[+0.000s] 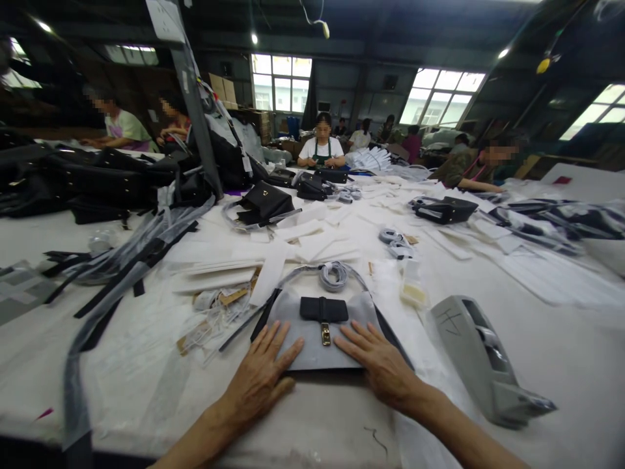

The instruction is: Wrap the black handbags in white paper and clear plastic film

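Note:
A black handbag [312,355] lies flat before me, its front covered by a pale translucent sheet. Across that sheet runs a dark strap tab [323,309] with a gold clasp [325,334] below it. My left hand [267,365] rests with fingers spread on the bag's left side. On the right side, my right hand [378,361] lies flat, fingers outstretched toward the clasp. Both palms face down and neither hand grips anything. A coiled, wrapped strap [333,276] sits just beyond the bag's top edge, inside the arc of its handle.
A grey tape dispenser [481,358] stands to the right. White sheets [219,273] and small tags [215,319] lie at the left, near long wrapped straps [141,270]. Another black bag [266,203] sits farther back. A co-worker [322,146] works across the table.

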Action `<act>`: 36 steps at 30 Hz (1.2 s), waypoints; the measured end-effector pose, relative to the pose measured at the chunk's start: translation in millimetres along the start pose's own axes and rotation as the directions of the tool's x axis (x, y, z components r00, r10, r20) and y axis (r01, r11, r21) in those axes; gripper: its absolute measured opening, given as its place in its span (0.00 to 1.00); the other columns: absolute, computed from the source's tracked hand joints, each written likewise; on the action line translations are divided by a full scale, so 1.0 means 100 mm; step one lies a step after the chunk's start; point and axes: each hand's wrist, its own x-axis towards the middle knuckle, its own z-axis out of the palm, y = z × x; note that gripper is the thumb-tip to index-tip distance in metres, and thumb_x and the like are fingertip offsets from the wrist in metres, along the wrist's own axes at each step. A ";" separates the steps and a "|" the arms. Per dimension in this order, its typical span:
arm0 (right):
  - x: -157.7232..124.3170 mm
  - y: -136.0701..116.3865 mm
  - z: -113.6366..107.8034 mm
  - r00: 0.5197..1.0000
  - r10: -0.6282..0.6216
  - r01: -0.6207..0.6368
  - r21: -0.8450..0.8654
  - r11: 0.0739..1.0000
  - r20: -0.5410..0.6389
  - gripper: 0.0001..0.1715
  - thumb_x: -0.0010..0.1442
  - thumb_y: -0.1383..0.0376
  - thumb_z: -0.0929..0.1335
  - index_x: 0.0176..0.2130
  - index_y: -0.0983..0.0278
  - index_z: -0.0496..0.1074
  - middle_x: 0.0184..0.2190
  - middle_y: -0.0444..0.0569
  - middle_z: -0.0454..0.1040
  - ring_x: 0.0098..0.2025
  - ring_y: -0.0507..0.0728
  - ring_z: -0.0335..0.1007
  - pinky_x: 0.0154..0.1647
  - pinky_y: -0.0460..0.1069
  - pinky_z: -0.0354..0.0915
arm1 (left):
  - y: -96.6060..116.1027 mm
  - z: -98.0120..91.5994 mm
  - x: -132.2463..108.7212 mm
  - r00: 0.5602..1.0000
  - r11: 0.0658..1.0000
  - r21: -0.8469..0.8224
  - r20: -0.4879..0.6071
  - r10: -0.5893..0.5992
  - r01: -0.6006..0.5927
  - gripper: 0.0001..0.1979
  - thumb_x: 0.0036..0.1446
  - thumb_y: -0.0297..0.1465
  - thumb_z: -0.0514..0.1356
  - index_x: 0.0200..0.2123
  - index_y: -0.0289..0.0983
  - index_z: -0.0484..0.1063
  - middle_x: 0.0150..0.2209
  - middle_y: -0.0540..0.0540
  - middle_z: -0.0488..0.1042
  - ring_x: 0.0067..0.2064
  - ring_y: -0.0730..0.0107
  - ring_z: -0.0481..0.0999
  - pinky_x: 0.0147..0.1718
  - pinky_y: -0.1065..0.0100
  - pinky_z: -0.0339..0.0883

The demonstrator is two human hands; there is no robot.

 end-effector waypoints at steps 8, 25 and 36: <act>0.58 -0.55 -0.18 0.954 0.214 -0.218 0.002 0.976 -0.210 0.29 0.65 0.46 0.66 0.55 0.62 0.73 0.60 0.60 0.70 0.65 0.73 0.58 0.65 0.73 0.47 | 0.06 0.10 -0.04 0.996 0.998 0.013 0.063 -0.061 0.061 0.54 0.47 0.47 0.72 0.70 0.50 0.45 0.68 0.35 0.55 0.67 0.39 0.57 0.60 0.40 0.57; 0.63 -0.44 0.36 0.973 0.200 -0.192 0.078 0.978 -0.116 0.42 0.62 0.46 0.67 0.69 0.48 0.52 0.73 0.48 0.42 0.73 0.73 0.33 0.67 0.76 0.33 | -0.32 0.02 1.16 0.946 0.952 0.054 0.109 -0.305 0.301 0.24 0.65 0.48 0.55 0.48 0.32 0.73 0.43 0.36 0.77 0.48 0.51 0.75 0.51 0.50 0.62; 0.60 -0.41 0.35 0.974 0.194 -0.180 0.127 0.976 -0.113 0.45 0.61 0.54 0.67 0.70 0.60 0.50 0.72 0.53 0.44 0.73 0.70 0.32 0.69 0.73 0.36 | 0.14 0.01 0.93 0.998 0.996 -0.088 0.068 -0.007 0.013 0.38 0.64 0.53 0.52 0.69 0.40 0.49 0.68 0.38 0.58 0.68 0.53 0.56 0.64 0.48 0.50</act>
